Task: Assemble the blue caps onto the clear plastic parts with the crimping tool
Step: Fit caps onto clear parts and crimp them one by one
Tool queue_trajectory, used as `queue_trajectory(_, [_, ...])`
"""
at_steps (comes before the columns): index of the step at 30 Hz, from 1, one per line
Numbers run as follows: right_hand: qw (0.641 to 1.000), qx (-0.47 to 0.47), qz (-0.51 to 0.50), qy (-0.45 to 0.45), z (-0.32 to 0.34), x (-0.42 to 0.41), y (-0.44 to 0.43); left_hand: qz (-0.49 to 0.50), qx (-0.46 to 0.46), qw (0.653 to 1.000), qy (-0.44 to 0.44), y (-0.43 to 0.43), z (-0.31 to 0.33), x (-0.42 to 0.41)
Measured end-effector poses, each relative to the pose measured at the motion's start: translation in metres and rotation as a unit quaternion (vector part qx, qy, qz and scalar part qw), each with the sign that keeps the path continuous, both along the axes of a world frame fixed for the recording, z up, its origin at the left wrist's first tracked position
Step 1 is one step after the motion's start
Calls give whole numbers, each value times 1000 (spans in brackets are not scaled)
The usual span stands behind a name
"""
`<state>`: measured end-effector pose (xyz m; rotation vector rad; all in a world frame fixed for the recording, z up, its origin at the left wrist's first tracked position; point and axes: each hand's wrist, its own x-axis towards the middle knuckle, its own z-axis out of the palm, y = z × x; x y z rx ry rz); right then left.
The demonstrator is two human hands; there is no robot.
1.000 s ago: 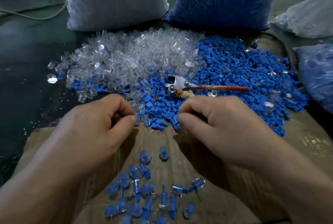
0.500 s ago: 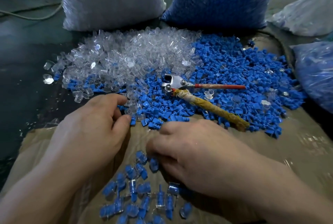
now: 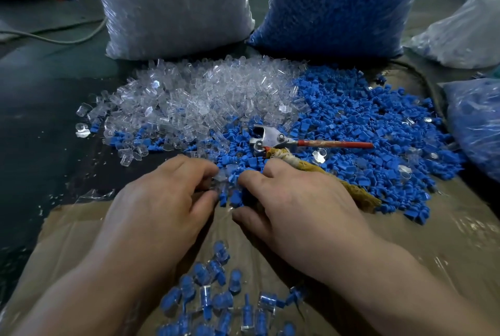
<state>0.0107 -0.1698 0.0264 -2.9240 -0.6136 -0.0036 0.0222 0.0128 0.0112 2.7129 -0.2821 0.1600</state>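
Observation:
My left hand (image 3: 162, 200) pinches a clear plastic part (image 3: 220, 182) between thumb and forefinger at the near edge of the piles. My right hand (image 3: 292, 200) lies close beside it, thumb and forefinger spread apart over loose blue caps (image 3: 235, 197) without gripping one. The crimping tool (image 3: 267, 138) lies on the blue caps (image 3: 365, 124) just beyond my right hand; its red handle (image 3: 335, 144) points right and its cloth-wrapped handle (image 3: 359, 195) runs under my right fingers. The clear parts pile (image 3: 203, 100) spreads to the left.
Several assembled blue-and-clear pieces (image 3: 216, 295) lie on the cardboard (image 3: 433, 241) between my forearms. A bag of clear parts (image 3: 173, 5) and a bag of blue caps (image 3: 338, 2) stand behind the piles. Another blue bag (image 3: 476, 124) sits at the right.
My right hand went down to the assembled pieces and has come back up to the edge of the blue caps. My left hand stayed at the pile edge.

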Motion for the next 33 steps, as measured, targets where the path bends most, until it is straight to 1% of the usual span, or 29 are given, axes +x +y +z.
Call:
queue_trajectory(3, [1000,-6,1,0,-2,3,0,0,-31,999,-14,-3,0,-1])
queue_trajectory(7, [1000,8,-2,8,-4,4,-2,3,-27,999,-24,-3,-3,1])
queue_trajectory(10, [1000,20,0,1,-5,4,-3,-15,-28,999,-31,-2,-3,1])
queue_trajectory(15, [1000,31,-1,-7,-6,3,-2,-44,-70,996,-35,-3,-2,-1])
queue_trajectory(20, [998,65,-22,-14,-5,3,-4,-30,-89,995,-33,-5,-5,1])
queue_trajectory(22, [996,83,-31,-15,-5,3,-6,-12,-115,993,-33,-5,-6,1])
queue_trajectory(24, [994,105,-37,-15,-5,3,-8,15,-161,986,-28,-6,-7,1])
queue_trajectory(28, [978,202,-49,-8,-2,0,-10,78,-292,953,9,-7,-11,-1])
queue_trajectory(30, [967,247,-64,-18,-2,0,-11,92,-318,944,22,-8,-11,0])
queue_trajectory(33, [954,290,-74,-17,-3,0,-11,84,-331,939,43,-8,-8,2])
